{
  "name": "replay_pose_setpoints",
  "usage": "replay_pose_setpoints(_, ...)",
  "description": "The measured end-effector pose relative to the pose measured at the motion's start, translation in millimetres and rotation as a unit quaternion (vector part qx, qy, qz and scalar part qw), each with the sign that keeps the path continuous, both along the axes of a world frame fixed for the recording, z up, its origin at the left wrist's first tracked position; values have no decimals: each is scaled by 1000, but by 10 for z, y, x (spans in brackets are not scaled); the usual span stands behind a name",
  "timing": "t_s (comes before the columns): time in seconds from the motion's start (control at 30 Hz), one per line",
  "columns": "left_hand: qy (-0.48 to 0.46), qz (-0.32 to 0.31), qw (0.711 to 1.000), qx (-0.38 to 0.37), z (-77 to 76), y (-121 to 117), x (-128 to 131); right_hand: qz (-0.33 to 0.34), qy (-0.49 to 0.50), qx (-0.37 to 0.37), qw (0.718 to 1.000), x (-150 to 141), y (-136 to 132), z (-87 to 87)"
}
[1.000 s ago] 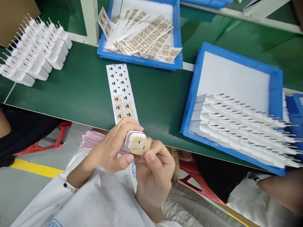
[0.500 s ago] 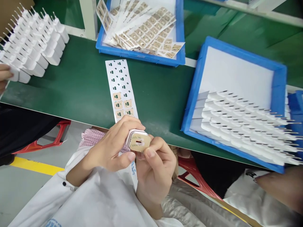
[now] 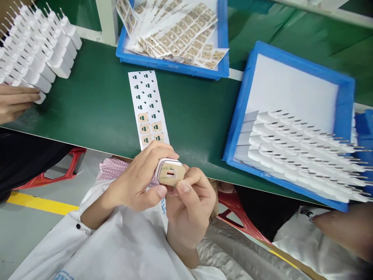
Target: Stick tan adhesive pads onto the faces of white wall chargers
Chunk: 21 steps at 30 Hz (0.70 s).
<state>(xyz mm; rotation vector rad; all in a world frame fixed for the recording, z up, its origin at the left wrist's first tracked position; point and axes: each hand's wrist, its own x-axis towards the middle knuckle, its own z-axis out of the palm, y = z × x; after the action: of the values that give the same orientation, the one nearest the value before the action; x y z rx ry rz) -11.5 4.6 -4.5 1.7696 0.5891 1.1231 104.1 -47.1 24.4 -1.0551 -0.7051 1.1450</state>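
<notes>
My left hand (image 3: 140, 179) is closed round a small white plastic housing (image 3: 160, 166) with rounded corners. A tan adhesive sticker (image 3: 175, 175), printed with lettering, covers the end that faces up, and a slot shows through its middle. My right hand (image 3: 190, 204) is closed too, thumb and forefinger pinched at the lower right edge of the stickered end. Whether those fingertips grip the sticker alone or the housing as well is hard to see. Just beyond my hands lies a white backing sheet (image 3: 148, 93) with several tan stickers on its near end and cut-outs farther up.
A blue tray (image 3: 171, 69) at the back holds many sticker sheets. To the right, another blue tray (image 3: 234, 128) contains rows of white parts with metal pins. Similar white parts (image 3: 55, 58) stand at left, where another person's hand (image 3: 17, 102) touches one. The green table (image 3: 96, 105) runs across.
The other person's hand at left has come farther into view and onto the white parts. My hands keep nearly the same hold; the view has shifted slightly.
</notes>
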Motion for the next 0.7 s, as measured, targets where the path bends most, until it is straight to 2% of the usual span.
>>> replay_pose_setpoints(0.4, -16, 31, 999, 25, -31, 35, 50, -5, 13, 25, 1000, -15, 33, -25)
replay_pose_setpoints(0.7, 1, 63, 997, 47, -64, 36, 81, -23, -54, 31, 998, -15, 17, -65)
